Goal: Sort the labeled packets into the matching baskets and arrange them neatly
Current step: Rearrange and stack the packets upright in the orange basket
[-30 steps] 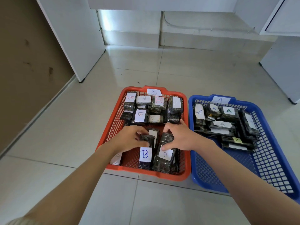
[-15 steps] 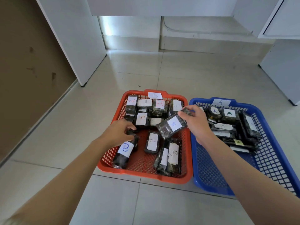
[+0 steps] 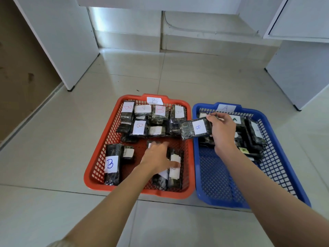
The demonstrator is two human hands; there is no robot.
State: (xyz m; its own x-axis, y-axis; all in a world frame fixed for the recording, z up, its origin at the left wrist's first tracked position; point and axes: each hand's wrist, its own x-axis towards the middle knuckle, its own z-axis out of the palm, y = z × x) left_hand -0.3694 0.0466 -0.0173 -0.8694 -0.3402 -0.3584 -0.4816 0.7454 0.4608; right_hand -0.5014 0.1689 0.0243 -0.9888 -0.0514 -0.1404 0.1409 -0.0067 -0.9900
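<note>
Right hand (image 3: pixel 222 132) grips B packet (image 3: pixel 195 128) above orange basket (image 3: pixel 178 194), right rim. Left hand (image 3: pixel 156 156) rests flat on near packets (image 3: pixel 175 168). Arranging step; next, likely seat it in the far row.

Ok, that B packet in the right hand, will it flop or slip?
Probably fairly stiff: the B packet sticks out sideways from the right hand, held at one end, without drooping. Its shiny wrap may be slick. Flat, blocky sides suggest it won't roll.
</note>
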